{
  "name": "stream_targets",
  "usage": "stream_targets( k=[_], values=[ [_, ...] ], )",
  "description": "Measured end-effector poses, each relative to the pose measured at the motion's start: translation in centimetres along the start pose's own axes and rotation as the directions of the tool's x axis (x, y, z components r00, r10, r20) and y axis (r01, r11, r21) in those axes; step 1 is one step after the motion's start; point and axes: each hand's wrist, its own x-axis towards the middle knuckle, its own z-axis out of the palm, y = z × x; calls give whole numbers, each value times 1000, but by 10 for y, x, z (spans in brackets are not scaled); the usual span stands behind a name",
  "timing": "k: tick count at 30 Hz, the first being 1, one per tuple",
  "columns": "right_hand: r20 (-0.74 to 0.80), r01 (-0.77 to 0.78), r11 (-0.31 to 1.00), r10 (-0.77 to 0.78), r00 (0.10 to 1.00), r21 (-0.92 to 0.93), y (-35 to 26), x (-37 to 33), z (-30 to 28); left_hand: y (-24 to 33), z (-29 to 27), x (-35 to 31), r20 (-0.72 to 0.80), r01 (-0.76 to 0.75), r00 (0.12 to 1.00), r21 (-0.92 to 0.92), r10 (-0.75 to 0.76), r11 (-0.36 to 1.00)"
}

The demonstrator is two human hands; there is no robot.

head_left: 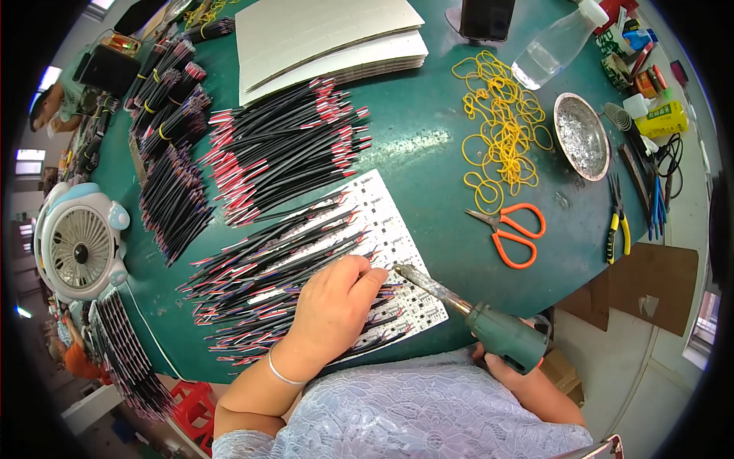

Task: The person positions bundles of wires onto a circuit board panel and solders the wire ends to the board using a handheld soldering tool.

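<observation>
The right hand (501,369) grips the green soldering iron (506,336), its long axis slanting from the handle up-left to a tip over the white circuit board (375,195), just right of the fingertips of the left hand (330,304). Left thumb and forefinger meet among black wires (267,264); whether they pinch one cannot be told. A yellow bottle (662,120) carries dark printing.
</observation>
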Motion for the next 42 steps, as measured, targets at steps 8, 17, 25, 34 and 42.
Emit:
stream_targets(
  k=[8, 17, 25, 34, 42],
  values=[
    [97, 307, 881, -292, 951, -360, -10, 17, -7, 3, 0, -3, 48, -2, 999, 59, -1, 998],
    [-185, 30, 967, 18, 983, 255, -8, -8, 1, 6, -3, -6, 24, 29, 999, 53, -30, 998],
    [-245, 4, 908, 109, 963, 419, -4, -15, 5, 31, -39, -6, -74, 11, 997, 34, -9, 999],
    [-99, 114, 985, -101, 990, 130, 1, -16, 6, 24, 1, -20, -29, 10, 1000, 186, -5, 982],
    [44, 96, 995, -96, 994, 16, 13, -23, 3, 22, 7, -19, -37, 34, 999, 196, -27, 980]
  ],
)
